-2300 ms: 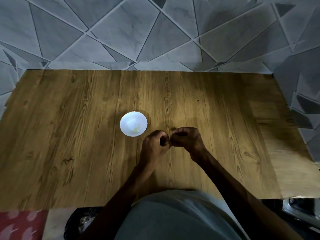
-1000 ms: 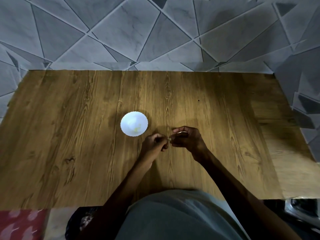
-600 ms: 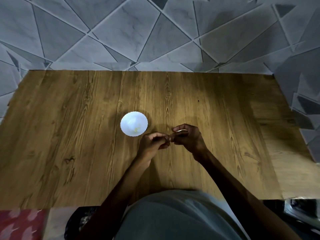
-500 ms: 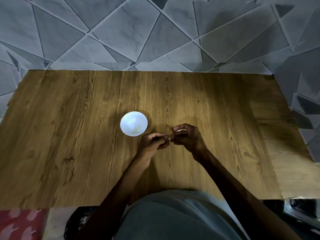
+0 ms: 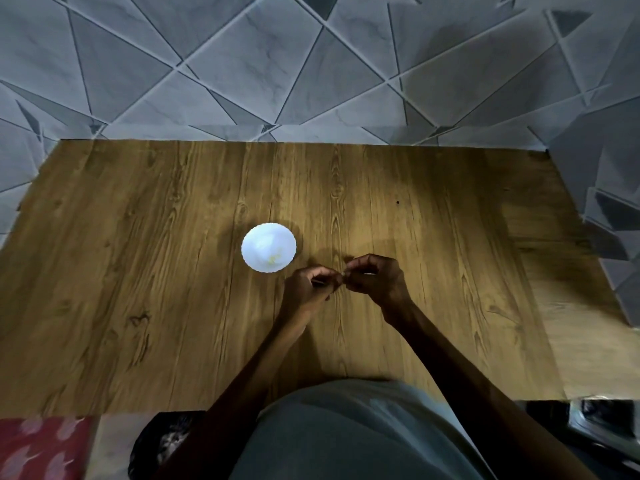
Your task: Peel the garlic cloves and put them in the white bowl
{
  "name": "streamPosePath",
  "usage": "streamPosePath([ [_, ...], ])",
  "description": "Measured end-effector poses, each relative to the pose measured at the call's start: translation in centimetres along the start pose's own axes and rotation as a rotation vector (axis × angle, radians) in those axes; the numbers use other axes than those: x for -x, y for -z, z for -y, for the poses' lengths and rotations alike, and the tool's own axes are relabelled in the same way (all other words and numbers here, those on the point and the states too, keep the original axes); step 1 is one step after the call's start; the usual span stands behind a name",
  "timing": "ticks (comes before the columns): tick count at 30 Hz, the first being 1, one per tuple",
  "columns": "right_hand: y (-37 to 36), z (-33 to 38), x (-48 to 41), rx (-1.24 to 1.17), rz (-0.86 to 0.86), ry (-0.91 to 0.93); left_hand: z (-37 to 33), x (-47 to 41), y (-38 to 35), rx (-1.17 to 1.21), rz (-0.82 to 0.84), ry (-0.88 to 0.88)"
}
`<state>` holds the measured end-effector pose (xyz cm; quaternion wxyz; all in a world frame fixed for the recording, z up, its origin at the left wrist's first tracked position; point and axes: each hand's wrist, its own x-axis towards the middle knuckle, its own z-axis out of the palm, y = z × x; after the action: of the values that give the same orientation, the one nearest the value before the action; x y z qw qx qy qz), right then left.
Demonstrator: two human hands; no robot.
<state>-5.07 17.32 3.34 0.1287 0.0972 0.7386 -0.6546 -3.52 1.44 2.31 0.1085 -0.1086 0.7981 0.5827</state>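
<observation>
The peeling step is in hand: both hands meet over the middle of the tabletop (image 5: 138, 271), at about 4 o'clock from the white bowl (image 5: 254, 242), and work a garlic clove (image 5: 343, 273) that shows only as a small pale speck between the fingertips; the left hand (image 5: 308, 285) has its fingers curled in a closed grip that pinches the clove from 9 o'clock, knuckles up, forearm running back toward 7 o'clock; the right hand (image 5: 375, 280) pinches it from 3 o'clock with thumb and forefinger, the other fingers curled under, wrist bent and forearm running back toward 5 o'clock; the light is dim, so whether the right fingertips hold skin or the clove itself is hard to tell; the bowl sits just beside the left hand with some yellowish bits inside, probably peeled garlic; the next move likely calls for pulling the skin free, then a short carry toward 10 o'clock to drop the clove in the bowl.
</observation>
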Motion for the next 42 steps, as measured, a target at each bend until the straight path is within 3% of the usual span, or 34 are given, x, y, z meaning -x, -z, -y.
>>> streamPosePath([
  [12, -0.2, -0.1, -0.1, 0.298, 0.099, 0.181, 0.4, -0.2, 0.3, 0.031, -0.016, 0.080],
  [20, 0.1, -0.2, 0.1, 0.187, 0.099, 0.073, 0.5, 0.1, 0.6, 0.107, 0.037, 0.064],
  [29, 1.1, 0.4, 0.5, -0.041, 0.258, -0.041, 0.2, 0.1, 1.1, 0.277, 0.090, 0.172],
  [42, 0.9, -0.1, -0.1, 0.191, 0.237, 0.014, 0.8, 0.0, 1.0, 0.303, 0.131, 0.209],
])
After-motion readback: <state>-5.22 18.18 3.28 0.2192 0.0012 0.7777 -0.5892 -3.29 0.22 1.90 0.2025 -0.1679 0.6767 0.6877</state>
